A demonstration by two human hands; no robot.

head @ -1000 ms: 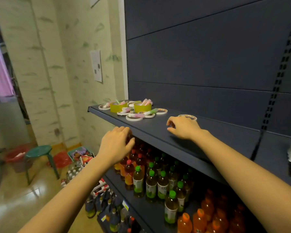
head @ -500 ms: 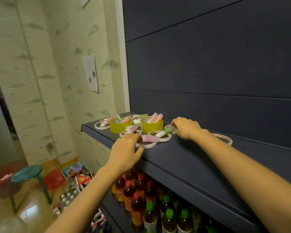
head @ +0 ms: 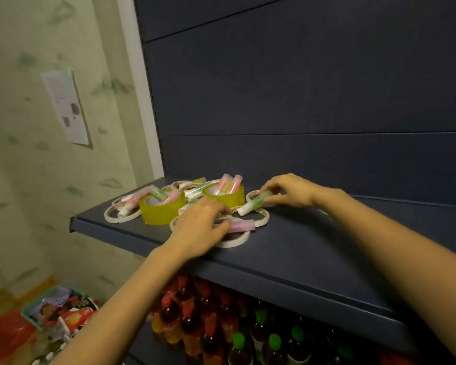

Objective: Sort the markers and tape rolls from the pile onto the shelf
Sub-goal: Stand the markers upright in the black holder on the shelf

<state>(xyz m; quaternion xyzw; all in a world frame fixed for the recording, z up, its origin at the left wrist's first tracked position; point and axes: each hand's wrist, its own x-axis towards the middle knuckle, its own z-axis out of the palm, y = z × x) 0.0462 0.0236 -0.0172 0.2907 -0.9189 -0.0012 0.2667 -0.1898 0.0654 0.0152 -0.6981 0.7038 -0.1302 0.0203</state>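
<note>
R hand point(head: 290, 192) pinches green marker point(head: 256, 202) just right of rear yellow tape roll point(head: 225, 197); L hand point(head: 200, 225) grips pink marker point(head: 242, 225) in front of it. Risk, imo: I snag the white roll point(head: 233, 239) beneath, dragging it off shelf point(head: 300, 246).

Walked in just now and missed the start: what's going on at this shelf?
A person is working through a pile on the dark shelf. Their right hand pinches a green marker lying across a white tape roll; their left hand pinches a pink marker over another. Two yellow tape rolls behind hold more markers.
</note>
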